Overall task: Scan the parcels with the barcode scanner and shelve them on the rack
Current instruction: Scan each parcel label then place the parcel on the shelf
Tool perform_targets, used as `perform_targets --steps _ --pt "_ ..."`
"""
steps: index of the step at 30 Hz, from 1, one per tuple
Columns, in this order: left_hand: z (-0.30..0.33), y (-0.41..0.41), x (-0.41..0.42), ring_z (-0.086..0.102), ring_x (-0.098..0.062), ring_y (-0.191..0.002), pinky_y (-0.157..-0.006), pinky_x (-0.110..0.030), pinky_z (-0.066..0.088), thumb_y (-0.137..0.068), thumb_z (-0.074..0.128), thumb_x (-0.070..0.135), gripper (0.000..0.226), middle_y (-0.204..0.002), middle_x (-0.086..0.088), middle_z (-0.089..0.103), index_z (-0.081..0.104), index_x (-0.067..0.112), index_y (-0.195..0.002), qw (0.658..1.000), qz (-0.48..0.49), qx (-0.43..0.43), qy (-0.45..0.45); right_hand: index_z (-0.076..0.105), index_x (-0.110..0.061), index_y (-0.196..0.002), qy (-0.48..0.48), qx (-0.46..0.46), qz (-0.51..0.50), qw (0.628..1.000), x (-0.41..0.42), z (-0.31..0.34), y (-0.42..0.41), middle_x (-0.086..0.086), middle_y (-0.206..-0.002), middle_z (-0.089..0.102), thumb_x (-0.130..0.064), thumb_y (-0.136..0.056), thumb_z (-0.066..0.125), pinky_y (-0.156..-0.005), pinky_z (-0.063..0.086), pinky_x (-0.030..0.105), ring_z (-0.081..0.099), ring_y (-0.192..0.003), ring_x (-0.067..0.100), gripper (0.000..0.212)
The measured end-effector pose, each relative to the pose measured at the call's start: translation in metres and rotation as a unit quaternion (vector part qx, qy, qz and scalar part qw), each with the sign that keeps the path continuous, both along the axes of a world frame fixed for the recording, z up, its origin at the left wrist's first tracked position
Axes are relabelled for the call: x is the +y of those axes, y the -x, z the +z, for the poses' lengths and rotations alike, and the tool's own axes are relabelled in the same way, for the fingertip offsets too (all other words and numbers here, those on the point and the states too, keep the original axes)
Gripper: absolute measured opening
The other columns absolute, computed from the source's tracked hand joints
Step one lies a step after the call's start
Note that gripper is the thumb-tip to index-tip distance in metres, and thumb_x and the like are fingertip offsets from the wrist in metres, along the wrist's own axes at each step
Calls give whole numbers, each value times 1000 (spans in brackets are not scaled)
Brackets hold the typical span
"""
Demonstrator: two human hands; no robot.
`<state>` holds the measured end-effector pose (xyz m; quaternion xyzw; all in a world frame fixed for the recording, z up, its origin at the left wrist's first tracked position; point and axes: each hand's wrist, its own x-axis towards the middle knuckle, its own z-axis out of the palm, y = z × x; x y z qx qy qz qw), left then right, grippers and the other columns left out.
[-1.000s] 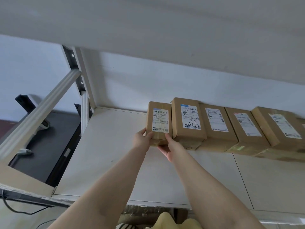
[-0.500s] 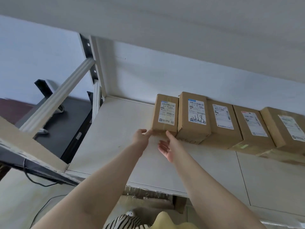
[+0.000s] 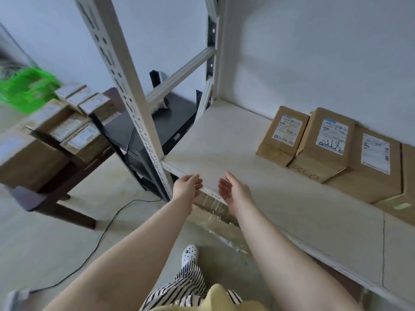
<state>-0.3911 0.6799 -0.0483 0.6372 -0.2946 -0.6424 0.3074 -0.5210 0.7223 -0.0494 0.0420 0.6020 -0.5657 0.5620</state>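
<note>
Parcels (image 3: 67, 129) waiting on desk (image 3: 74, 167), far left of both hands; left hand (image 3: 187, 187) nearer, right hand (image 3: 233, 190) beside it at shelf (image 3: 224, 140) edge; both empty, fingers loose; next pick likely leftward reach.

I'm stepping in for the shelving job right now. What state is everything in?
Left hand and right hand: both open and empty, at the shelf's front edge.
Done: a row of parcels stands at the back of the shelf, the leftmost parcel at its end.
Left: more parcels wait on the side table. The scanner sits on the black stand behind the rack post.
</note>
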Motion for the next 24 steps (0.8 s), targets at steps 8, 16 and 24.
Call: perform_targets --steps 8,16,24 --pt "5 -131 -3 59 -12 -72 -70 -24 52 -101 58 17 12 -82 -2 66 66 10 -94 987 158 -32 2 64 -8 -98 18 2 130 991 -21 9 -99 6 -77 69 -17 -93 69 -56 52 23 62 -63 14 12" --pt "-1 -247 -55 62 -14 -76 -67 -22 52 -102 57 23 16 -85 -3 65 64 9 -99 972 234 -2 -2 65 -8 -108 24 -6 225 974 -88 16 -225 6 -84 70 -23 -93 70 -71 56 26 65 -73 15 23" --pt "21 -394 -146 61 -12 -75 -76 -26 54 -101 60 26 16 -87 -2 64 61 16 -90 974 225 4 17 65 -6 -113 8 -17 254 967 -181 11 -379 6 -91 71 -29 -95 68 -88 56 32 67 -82 16 29"
